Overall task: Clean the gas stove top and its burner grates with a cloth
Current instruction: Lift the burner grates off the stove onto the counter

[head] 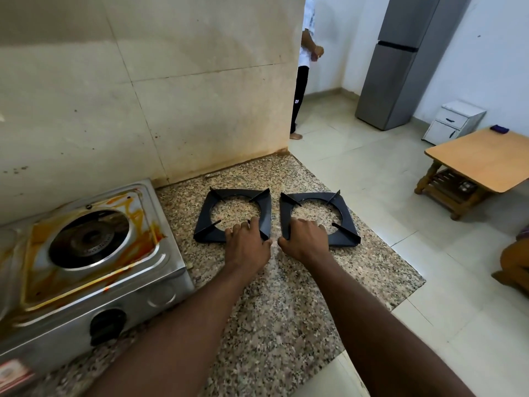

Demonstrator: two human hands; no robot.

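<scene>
Only writing: "29" on trousers (299, 90); left grip (247, 243) clasps left grate (232, 194), right grip (305, 239) clasps right grate (315, 196).

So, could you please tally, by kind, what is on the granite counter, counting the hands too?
Burner grates: 2 (left grate, right grate)
Gas stove: 1
Hands: 2 (left hand, right hand)
Total: 5

Right of the stained stove (166, 270), two grates are laid on the speckled surface (286, 310); the left grate (229, 193) is gripped by the left hand (247, 245), the right grate (345, 234) by the right hand (306, 239).
</scene>
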